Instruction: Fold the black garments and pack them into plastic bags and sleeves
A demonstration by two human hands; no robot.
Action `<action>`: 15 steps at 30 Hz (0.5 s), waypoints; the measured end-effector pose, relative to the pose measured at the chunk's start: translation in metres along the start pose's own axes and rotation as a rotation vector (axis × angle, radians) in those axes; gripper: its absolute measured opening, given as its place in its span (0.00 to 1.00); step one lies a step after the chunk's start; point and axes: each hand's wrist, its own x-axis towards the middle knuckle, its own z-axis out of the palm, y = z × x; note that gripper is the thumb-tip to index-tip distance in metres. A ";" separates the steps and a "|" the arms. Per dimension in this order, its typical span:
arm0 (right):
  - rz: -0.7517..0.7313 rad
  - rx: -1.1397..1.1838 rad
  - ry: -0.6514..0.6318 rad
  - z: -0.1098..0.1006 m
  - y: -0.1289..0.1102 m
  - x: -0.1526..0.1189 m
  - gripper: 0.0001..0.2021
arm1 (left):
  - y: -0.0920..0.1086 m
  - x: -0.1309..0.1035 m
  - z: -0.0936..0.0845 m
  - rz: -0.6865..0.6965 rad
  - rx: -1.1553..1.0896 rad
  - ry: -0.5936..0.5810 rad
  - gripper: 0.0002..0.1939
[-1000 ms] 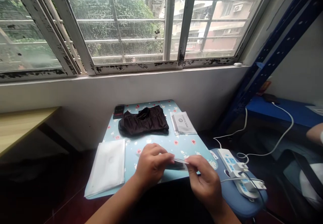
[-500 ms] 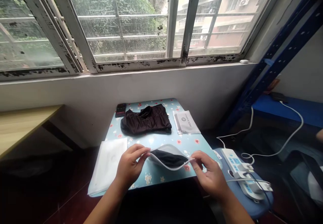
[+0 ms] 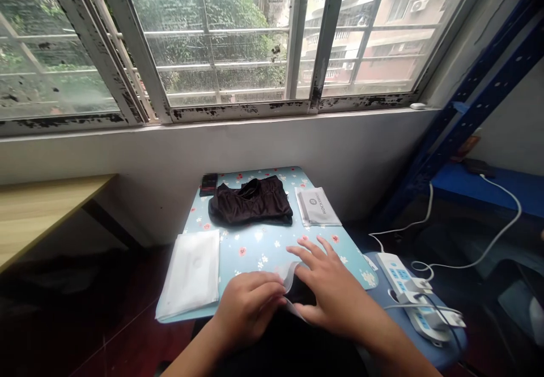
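Observation:
Low at the table's front edge, my left hand [image 3: 255, 303] pinches one side of a frosted plastic bag [image 3: 289, 278]. Black fabric [image 3: 301, 292] shows in the bag's mouth. My right hand [image 3: 331, 286] reaches over the other side of the mouth, fingers spread and thumb by the near rim; its palm hides much of the bag. Beyond the hands lies a folded dark garment [image 3: 253, 202] on the flowered table [image 3: 244, 252]. A stack of flat white plastic bags [image 3: 193, 272] rests at the left, and a printed packaged bag [image 3: 318, 207] at the right.
A small black box [image 3: 208, 184] sits at the table's back left corner. At the right, a power strip [image 3: 397, 275] with plugs and cables rests on a blue stool [image 3: 442, 357]. A wooden desk [image 3: 51, 201] stands left; a wall and window are behind.
Both hands have drawn the bag toward me. My right hand has let go of its corner and moved inward, fingers now spread over the mouth. The view has shifted slightly.

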 end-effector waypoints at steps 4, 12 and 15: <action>0.001 0.068 -0.068 0.001 -0.001 -0.002 0.18 | -0.002 -0.011 0.003 -0.015 -0.040 -0.023 0.09; -0.086 0.112 0.082 0.007 0.001 -0.006 0.12 | -0.002 -0.029 0.027 -0.202 -0.304 -0.077 0.29; -0.085 0.275 0.330 0.002 0.005 -0.010 0.08 | -0.003 -0.029 0.035 -0.225 -0.322 -0.059 0.22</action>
